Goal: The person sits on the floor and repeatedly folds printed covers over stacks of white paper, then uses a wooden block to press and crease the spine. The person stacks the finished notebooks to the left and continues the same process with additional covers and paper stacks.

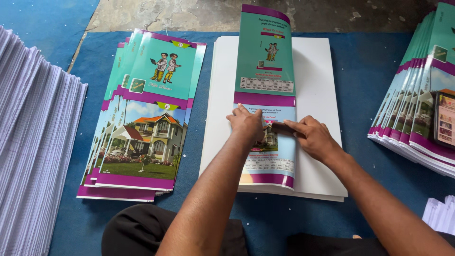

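Note:
A long printed cover sheet (265,61), teal and purple with a cartoon of two children and a house picture, lies on a stack of white sheets (317,85). Its far half curls upward. My left hand (246,124) presses flat on the sheet near its middle fold. My right hand (310,136) lies beside it, fingers on a small dark flat tool (280,126) pressed against the sheet. Whether the right hand grips the tool or only pushes on it is unclear.
A fanned pile of the same covers (142,123) lies to the left, another pile (417,104) at the right edge. A tall stack of white paper (28,142) fills the far left. Everything sits on a blue mat (365,61); bare concrete floor lies beyond.

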